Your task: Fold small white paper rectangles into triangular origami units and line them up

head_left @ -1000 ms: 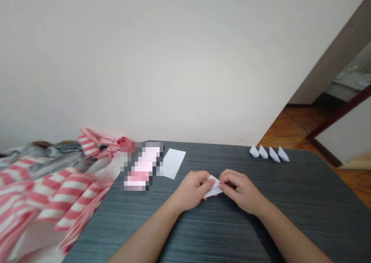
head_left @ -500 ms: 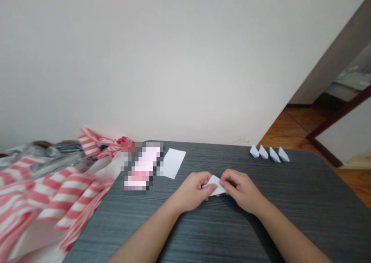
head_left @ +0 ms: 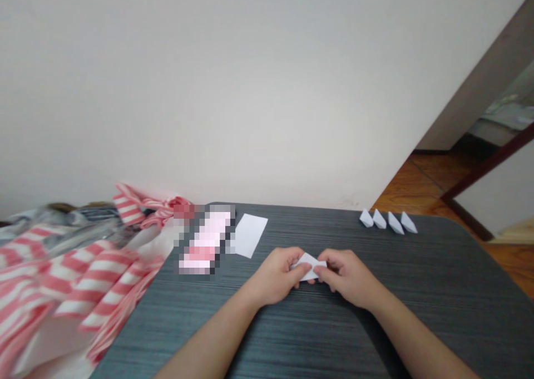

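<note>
A small folded piece of white paper (head_left: pixel 307 260) is held between my two hands above the dark table. My left hand (head_left: pixel 278 276) pinches its left side, thumb on top and fingers beneath. On the right side, my right hand (head_left: pixel 345 276) grips the paper with its thumb pressed on the upper face. The fingers hide both side edges of the paper. Left of and beyond my left hand lies a flat sheet of white paper (head_left: pixel 251 235).
Several small folded white paper pieces (head_left: pixel 380 220) stand in a row at the table's far right. A pixelated pink-and-white item (head_left: pixel 207 239) lies at the left. Red-and-white striped cloth (head_left: pixel 95 273) is heaped beside the dark table (head_left: pixel 292 334). Behind stands a pale wall (head_left: pixel 267 89).
My right thumb has shifted left and now presses on the paper's top face. My right fingers have lowered slightly. My left hand stays nearly still.
</note>
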Demonstrator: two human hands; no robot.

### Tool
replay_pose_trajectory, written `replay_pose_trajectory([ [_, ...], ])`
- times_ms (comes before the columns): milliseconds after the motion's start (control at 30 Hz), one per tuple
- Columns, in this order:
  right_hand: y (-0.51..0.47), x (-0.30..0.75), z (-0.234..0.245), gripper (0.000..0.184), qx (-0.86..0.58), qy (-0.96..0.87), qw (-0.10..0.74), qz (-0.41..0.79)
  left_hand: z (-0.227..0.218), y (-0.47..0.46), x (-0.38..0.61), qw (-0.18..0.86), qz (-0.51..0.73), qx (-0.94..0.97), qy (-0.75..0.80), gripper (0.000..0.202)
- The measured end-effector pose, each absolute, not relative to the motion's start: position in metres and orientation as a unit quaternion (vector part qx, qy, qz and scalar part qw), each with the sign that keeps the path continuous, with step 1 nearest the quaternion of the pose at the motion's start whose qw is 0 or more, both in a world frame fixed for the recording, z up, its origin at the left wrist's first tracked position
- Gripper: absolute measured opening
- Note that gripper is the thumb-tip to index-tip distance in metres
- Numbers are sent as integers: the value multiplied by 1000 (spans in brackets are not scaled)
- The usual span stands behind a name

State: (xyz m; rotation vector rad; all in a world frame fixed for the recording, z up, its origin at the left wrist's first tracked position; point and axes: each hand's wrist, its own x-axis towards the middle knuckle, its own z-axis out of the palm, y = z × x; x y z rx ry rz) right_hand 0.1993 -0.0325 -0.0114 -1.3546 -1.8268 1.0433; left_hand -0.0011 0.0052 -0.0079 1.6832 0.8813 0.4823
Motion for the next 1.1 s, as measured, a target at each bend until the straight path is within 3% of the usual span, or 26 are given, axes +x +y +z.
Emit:
replay_pose_trajectory([
  [233, -32, 200, -11, 24, -520, -684, 306, 410, -5, 6, -1, 547, 203, 731, 354, 28],
  [1100, -32, 201, -9, 23, -521, -678, 308, 418, -8, 5, 0, 551, 216, 714, 375, 26],
])
